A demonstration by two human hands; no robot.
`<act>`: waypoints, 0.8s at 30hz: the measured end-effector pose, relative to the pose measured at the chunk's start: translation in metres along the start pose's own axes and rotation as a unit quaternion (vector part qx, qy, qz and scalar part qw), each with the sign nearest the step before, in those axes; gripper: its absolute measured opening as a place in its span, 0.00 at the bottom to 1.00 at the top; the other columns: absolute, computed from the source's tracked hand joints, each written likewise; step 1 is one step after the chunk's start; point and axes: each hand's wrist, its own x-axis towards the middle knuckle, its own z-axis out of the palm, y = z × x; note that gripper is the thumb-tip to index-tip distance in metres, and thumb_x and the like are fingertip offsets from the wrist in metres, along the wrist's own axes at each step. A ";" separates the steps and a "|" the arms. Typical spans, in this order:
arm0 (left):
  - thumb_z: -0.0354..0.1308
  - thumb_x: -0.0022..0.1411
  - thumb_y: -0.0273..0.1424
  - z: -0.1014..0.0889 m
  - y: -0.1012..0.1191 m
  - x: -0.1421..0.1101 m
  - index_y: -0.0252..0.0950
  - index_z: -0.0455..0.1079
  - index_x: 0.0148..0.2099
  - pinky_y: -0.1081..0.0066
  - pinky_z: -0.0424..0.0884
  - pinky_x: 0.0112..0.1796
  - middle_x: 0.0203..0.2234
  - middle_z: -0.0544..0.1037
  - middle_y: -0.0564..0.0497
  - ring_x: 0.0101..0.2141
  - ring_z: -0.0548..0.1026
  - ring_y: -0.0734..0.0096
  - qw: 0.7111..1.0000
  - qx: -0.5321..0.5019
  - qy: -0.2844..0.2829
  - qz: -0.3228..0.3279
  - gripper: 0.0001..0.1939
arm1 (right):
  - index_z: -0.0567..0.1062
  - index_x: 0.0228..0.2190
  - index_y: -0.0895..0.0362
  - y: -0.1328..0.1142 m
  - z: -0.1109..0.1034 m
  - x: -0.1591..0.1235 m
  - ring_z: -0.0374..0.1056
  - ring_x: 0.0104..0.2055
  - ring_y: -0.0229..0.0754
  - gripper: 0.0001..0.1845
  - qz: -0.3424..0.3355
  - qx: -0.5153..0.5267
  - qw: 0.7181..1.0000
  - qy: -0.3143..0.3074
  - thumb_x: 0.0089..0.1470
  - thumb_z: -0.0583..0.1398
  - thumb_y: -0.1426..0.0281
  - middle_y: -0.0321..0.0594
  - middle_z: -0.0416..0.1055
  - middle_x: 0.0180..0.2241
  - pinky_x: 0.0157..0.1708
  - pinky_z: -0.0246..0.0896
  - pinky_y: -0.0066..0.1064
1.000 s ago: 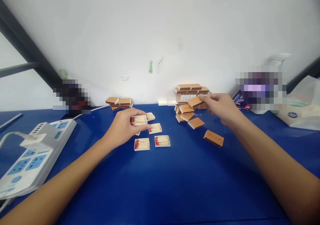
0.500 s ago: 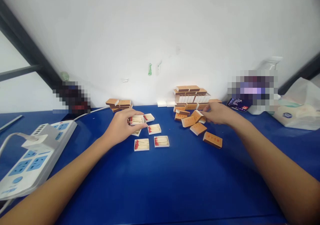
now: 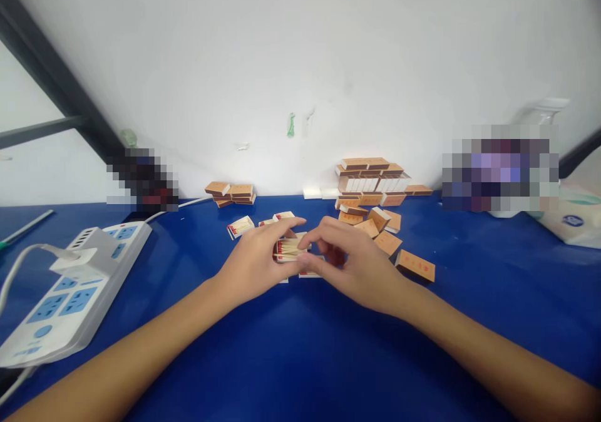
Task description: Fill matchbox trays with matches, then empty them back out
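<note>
Blue tabletop [image 3: 300, 359] against pale wall [image 3: 263, 65], green mark and whitish scraps on it; white power strip [image 3: 79, 290] at left, matchbox stack [image 3: 370, 184] by wall. Open matchbox tray [image 3: 290, 249] between both hands, white, crammed with red-tipped matches. Left hand [image 3: 258, 253] grips tray; right hand [image 3: 354, 262] fingertips at its right end, can't tell if gripping.
</note>
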 end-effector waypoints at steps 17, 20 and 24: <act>0.72 0.59 0.43 0.006 0.004 -0.003 0.41 0.71 0.60 0.60 0.76 0.45 0.46 0.84 0.48 0.44 0.82 0.59 0.998 0.024 0.013 0.048 0.30 | 0.77 0.34 0.53 0.001 -0.009 -0.001 0.59 0.27 0.35 0.08 0.061 -0.006 0.997 -0.042 0.65 0.62 0.64 0.32 0.63 0.27 0.27 0.54 0.30; 0.72 0.59 0.44 -0.007 -0.008 0.006 0.39 0.77 0.51 0.62 0.75 0.41 0.40 0.84 0.48 0.41 0.79 0.60 0.995 0.071 0.026 0.069 0.22 | 0.77 0.34 0.54 0.007 -0.011 -0.001 0.58 0.26 0.35 0.10 0.036 -0.019 0.999 0.015 0.67 0.61 0.63 0.32 0.62 0.25 0.26 0.53 0.30; 0.72 0.57 0.48 -0.040 -0.046 0.019 0.40 0.80 0.48 0.61 0.74 0.44 0.42 0.85 0.48 0.42 0.79 0.58 0.991 0.117 0.057 -0.013 0.21 | 0.75 0.33 0.55 0.021 -0.014 -0.002 0.58 0.27 0.36 0.10 -0.003 -0.085 0.995 0.055 0.67 0.60 0.65 0.34 0.63 0.26 0.27 0.53 0.31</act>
